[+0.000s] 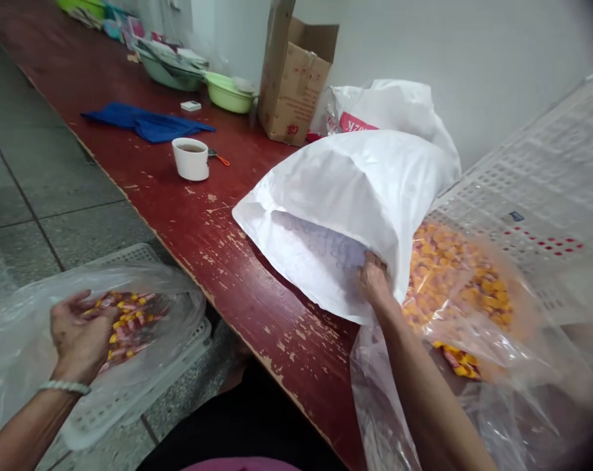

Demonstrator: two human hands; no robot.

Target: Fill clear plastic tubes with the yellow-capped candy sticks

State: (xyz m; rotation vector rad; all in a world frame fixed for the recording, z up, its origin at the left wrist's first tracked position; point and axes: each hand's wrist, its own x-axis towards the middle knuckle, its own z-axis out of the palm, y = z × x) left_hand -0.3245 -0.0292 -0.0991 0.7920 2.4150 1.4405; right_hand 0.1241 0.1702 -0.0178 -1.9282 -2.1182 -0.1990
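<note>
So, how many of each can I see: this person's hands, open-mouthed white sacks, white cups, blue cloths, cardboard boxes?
Hands: 2, left hand and right hand
Open-mouthed white sack: 1
White cup: 1
Blue cloth: 1
Cardboard box: 1
Total: 6

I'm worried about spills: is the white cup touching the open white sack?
Apart. The head view shows red tabletop between the white cup and the white sack.
</note>
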